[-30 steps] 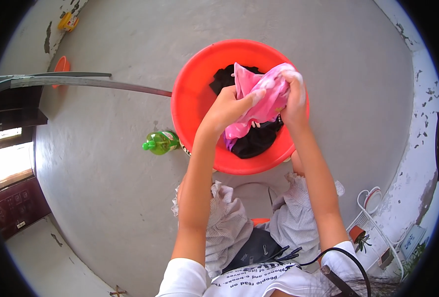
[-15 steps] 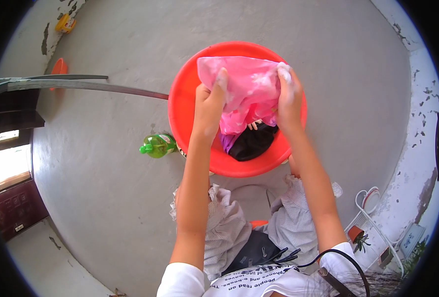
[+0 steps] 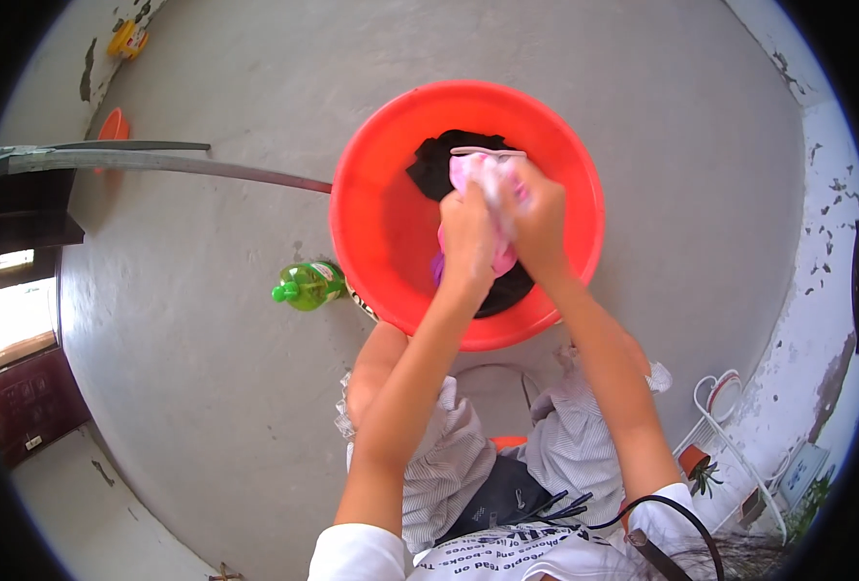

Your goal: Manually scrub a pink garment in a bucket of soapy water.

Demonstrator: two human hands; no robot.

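Note:
Both hands are together above a large red-orange basin (image 3: pixel 376 208), gripping one bunched pink cloth (image 3: pixel 499 182) with whitish foam on it. My left hand (image 3: pixel 468 232) is closed round its left side. Close against it, my right hand (image 3: pixel 538 218) is closed on the other side, its fingers slightly blurred. Part of the pink cloth hangs between and below the hands. Inside the basin lie black fabric (image 3: pixel 437 167) at the far side and another dark piece (image 3: pixel 507 293) at the near side, with a bit of purple cloth (image 3: pixel 436 268) beside the left wrist.
A green pump bottle (image 3: pixel 308 286) stands on the floor left of the basin. A long grey bar (image 3: pixel 178 168) reaches in from the left to the basin's rim. Farther off are a small orange basin (image 3: pixel 115 126) and a yellow container (image 3: pixel 127 41). A white rack (image 3: pixel 730 426) with potted plants stands at right.
My hands have come together and lowered slightly. The pink cloth, spread between them before, is now bunched up, and black fabric at the basin's far side has come into sight.

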